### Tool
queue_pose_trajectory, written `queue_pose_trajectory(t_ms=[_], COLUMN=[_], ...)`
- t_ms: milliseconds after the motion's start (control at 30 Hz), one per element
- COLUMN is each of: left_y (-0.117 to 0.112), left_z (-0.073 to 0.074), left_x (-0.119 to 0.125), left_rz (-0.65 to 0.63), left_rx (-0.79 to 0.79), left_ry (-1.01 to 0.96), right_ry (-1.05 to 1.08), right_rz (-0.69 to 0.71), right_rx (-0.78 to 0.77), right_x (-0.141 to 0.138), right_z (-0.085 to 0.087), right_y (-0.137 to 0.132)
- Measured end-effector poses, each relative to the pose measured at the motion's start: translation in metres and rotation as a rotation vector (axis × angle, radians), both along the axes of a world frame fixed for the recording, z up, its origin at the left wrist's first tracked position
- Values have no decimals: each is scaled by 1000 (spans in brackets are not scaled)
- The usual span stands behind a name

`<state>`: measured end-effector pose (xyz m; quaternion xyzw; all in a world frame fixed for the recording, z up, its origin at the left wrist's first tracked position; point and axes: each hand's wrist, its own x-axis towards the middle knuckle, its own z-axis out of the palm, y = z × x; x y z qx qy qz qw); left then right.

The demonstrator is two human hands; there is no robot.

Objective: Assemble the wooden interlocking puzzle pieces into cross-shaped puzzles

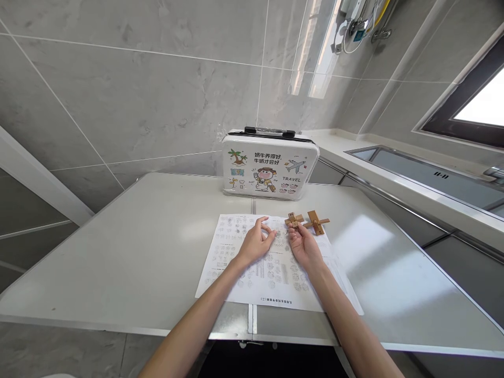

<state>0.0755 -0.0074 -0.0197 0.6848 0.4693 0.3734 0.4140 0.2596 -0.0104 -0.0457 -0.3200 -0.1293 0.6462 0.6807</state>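
A printed instruction sheet (236, 262) lies flat on the white table (137, 252). My left hand (256, 242) rests on the sheet with thumb and fingers curled together in a loose pinch; nothing shows in them. My right hand (302, 244) lies palm up on the sheet, its fingertips touching a small wooden cross-shaped puzzle (294, 220). A second wooden cross puzzle (316, 222) sits just to the right of the first, beside my right fingers.
A white cartoon-printed case (269, 167) with a black handle stands upright at the table's far edge against the tiled wall. A steel sink (425, 176) is set in the counter to the right. A dark window (472, 105) is at the upper right.
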Motion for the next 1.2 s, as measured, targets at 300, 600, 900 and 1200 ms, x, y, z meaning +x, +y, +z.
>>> queue_pose_trajectory(t_ms=[300, 600, 900, 1200], left_y=[-1, -1, -1, -2], left_z=[3, 4, 4, 5], left_x=[0, -1, -1, -1], left_rz=[-6, -24, -32, -46], left_rx=[-20, -32, -31, 3], left_ry=[11, 53, 65, 126], right_ry=[-136, -125, -120, -149], right_rz=[-32, -139, -101, 33], right_rx=[49, 35, -43, -17], right_x=[4, 2, -7, -12], right_z=[-7, -10, 0, 13], right_y=[0, 0, -5, -10])
